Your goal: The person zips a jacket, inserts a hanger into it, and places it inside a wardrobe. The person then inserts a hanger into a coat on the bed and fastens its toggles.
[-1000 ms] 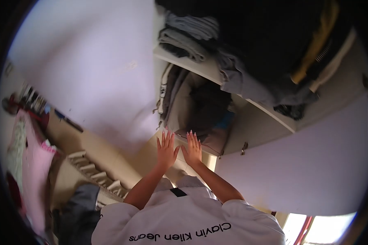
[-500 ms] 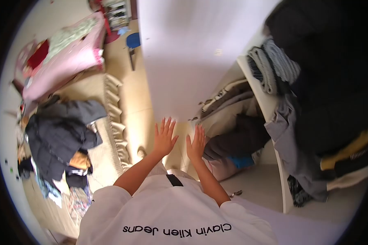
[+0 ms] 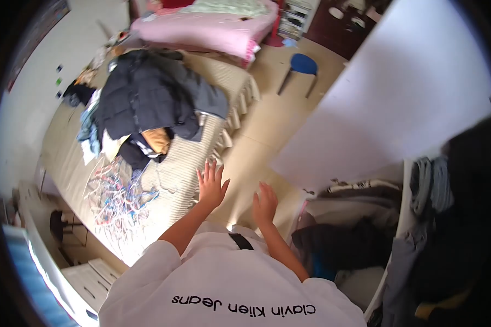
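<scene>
Striped bedding (image 3: 183,182) bears a dark jacket (image 3: 147,95) beyond the left hand (image 3: 211,191) and right hand (image 3: 265,207), each grip spread.

Free room is found over the floor (image 3: 262,133) at 12 o'clock, bounded by the bed (image 3: 193,155) at 10, the door (image 3: 387,92) at 2 (and, farther off, the stool (image 3: 304,64) at 1).

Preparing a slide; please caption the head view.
Left hand and right hand, both empty, before an open wardrobe and a bed strewn with clothes.
</scene>
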`<state>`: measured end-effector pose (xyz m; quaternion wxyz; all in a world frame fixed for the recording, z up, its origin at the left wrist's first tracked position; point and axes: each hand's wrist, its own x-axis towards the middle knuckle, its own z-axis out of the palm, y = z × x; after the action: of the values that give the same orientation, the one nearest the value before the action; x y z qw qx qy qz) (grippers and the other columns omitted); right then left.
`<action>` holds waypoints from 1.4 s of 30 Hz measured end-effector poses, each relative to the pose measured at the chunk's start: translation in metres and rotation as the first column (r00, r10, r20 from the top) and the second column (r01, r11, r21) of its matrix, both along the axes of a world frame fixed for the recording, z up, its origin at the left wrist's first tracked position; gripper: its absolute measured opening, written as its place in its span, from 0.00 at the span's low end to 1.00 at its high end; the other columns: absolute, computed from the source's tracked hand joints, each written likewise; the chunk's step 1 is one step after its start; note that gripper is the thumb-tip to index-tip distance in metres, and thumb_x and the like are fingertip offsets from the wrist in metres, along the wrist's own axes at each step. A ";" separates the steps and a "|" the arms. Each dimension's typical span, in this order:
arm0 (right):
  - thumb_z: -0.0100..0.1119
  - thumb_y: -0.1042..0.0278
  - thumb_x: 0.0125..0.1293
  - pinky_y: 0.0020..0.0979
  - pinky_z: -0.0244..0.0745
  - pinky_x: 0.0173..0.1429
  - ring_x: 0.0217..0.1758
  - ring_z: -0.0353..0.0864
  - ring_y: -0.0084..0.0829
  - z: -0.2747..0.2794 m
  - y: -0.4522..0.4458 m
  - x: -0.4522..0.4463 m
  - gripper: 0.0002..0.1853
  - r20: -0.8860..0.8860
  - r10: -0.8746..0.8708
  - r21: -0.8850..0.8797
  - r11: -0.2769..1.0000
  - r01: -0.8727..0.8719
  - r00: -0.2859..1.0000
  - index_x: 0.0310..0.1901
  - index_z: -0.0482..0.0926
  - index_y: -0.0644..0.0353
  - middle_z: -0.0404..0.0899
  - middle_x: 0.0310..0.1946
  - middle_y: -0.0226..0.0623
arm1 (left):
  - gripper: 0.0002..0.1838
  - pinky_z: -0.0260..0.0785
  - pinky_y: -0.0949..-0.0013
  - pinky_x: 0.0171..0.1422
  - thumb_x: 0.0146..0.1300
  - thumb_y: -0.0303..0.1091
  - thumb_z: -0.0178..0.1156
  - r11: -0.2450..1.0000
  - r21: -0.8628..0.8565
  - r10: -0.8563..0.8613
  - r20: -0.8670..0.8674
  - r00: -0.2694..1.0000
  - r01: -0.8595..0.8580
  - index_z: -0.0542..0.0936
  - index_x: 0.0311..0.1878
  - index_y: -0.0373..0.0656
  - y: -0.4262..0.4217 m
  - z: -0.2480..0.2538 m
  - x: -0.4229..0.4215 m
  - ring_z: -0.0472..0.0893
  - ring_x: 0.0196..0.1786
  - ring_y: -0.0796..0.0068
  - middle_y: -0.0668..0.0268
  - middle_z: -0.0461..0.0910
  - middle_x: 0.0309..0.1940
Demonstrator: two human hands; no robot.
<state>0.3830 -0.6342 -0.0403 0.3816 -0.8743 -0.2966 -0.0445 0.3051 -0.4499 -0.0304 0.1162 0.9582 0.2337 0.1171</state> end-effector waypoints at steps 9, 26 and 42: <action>0.56 0.67 0.59 0.46 0.59 0.64 0.62 0.65 0.50 -0.025 0.128 -0.069 0.23 -0.100 0.314 -0.037 0.947 -0.319 0.944 0.57 0.69 0.63 0.68 0.58 0.52 | 0.15 0.44 0.37 0.69 0.61 0.39 0.55 0.953 -0.192 0.257 0.102 0.961 -0.235 0.74 0.50 0.49 0.084 -0.011 -0.125 0.59 0.68 0.55 0.63 0.71 0.54; 0.55 0.68 0.61 0.43 0.63 0.61 0.56 0.70 0.48 -0.038 0.269 -0.145 0.18 -0.140 0.560 -0.012 0.823 -0.567 0.816 0.52 0.71 0.65 0.73 0.51 0.48 | 0.14 0.43 0.39 0.70 0.62 0.40 0.53 0.733 -0.274 0.635 -0.052 0.771 -0.623 0.75 0.50 0.49 0.181 -0.063 -0.278 0.62 0.67 0.58 0.65 0.73 0.53; 0.56 0.70 0.60 0.39 0.65 0.57 0.51 0.73 0.45 -0.035 0.349 -0.096 0.15 -0.305 0.799 0.028 0.552 -0.834 0.518 0.48 0.74 0.62 0.76 0.46 0.45 | 0.15 0.42 0.40 0.70 0.62 0.40 0.53 0.404 -0.328 0.845 -0.224 0.486 -0.854 0.75 0.51 0.49 0.170 -0.069 -0.234 0.61 0.67 0.58 0.65 0.73 0.53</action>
<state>0.2872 -0.2857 -0.0751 0.3417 -0.6502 -0.6166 0.2832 0.0707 -0.2797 -0.0997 0.2295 0.6619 0.7066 0.0991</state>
